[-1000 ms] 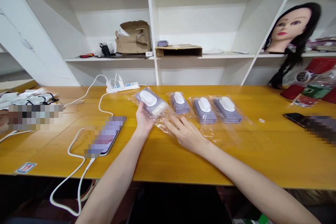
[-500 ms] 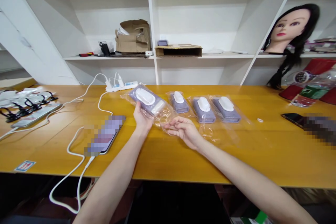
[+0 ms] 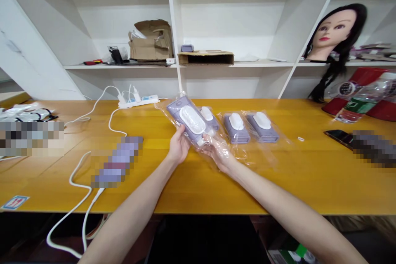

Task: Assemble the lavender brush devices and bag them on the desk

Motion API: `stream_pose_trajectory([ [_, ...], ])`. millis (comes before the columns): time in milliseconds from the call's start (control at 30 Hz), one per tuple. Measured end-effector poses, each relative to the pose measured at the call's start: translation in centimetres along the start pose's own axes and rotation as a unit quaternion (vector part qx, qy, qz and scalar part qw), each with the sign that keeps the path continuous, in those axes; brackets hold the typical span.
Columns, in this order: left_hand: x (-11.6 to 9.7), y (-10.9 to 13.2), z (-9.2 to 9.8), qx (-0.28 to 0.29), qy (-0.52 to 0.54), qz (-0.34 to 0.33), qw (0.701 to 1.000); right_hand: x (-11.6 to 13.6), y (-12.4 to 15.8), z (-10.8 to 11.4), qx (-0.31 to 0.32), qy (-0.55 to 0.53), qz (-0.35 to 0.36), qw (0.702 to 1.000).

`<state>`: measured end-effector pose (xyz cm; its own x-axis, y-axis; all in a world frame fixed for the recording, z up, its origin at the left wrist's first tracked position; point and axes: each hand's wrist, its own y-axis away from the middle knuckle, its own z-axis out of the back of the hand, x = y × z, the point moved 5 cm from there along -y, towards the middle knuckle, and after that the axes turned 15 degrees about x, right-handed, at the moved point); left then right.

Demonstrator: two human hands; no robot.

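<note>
We see a lilac, rounded rectangular block with a raised white oval pad on its top face [image 3: 175, 109], wrapped in a loose clear plastic bag [image 3: 160, 112], held up at a slant above the orange-brown wooden table [image 3: 198, 198]. Its far end points up and left, and a pale strip shows at its near end. The left hand [image 3: 179, 148] grips it, thumb pressed along the near edge and the other fingers mostly hidden beneath. The right hand [image 3: 221, 156] is at the near end, thumb over the pale strip and fingers curled below; glossy film blurs them, so we cannot tell whether they pinch the block or only plastic. Half a second ago we saw this hand lower, at the bag's loose end; now it is up against the block, which slants more steeply and partly covers the nearest of three similar wrapped lilac blocks [image 3: 237, 132] in a row to its right. Farther out we find a white power strip [image 3: 145, 101] behind to the left, a phone with a blurred-out screen [image 3: 119, 161] left of the left hand, and a small white ring-like piece [image 3: 300, 138] to the right.
</note>
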<state>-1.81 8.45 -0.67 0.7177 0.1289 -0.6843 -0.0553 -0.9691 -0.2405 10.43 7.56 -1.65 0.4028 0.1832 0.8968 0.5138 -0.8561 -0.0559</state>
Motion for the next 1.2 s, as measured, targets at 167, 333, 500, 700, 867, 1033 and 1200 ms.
stream_pose_trajectory([
  [167,0.5,0.2,-0.1,0.041,-0.072,0.035,0.996,0.8,0.0,0.1,-0.020,-0.052,0.045,0.997],
  [333,0.7,0.7,0.4,-0.039,-0.207,0.025,0.977,1.0,-0.3,1.0,-0.043,-0.075,0.046,0.995],
  [500,-0.2,0.2,2.1,-0.131,-0.238,-0.025,0.962,0.4,-0.4,1.0,-0.033,-0.069,0.007,0.997],
  [700,-2.0,-0.7,4.3,-0.196,-0.235,-0.061,0.950,0.1,-0.1,-0.1,-0.001,-0.023,-0.054,0.998],
  [867,-2.0,-1.2,4.9,-0.226,-0.232,-0.078,0.943,0.1,-0.1,-0.2,0.003,0.007,-0.090,0.996],
  [1033,-1.8,-1.6,5.7,-0.247,-0.230,-0.091,0.937,0.2,0.1,-0.2,-0.020,0.043,-0.110,0.993],
  [1200,-1.9,-1.8,6.4,-0.261,-0.227,-0.119,0.931,0.2,0.4,-0.8,-0.018,0.061,-0.112,0.992],
])
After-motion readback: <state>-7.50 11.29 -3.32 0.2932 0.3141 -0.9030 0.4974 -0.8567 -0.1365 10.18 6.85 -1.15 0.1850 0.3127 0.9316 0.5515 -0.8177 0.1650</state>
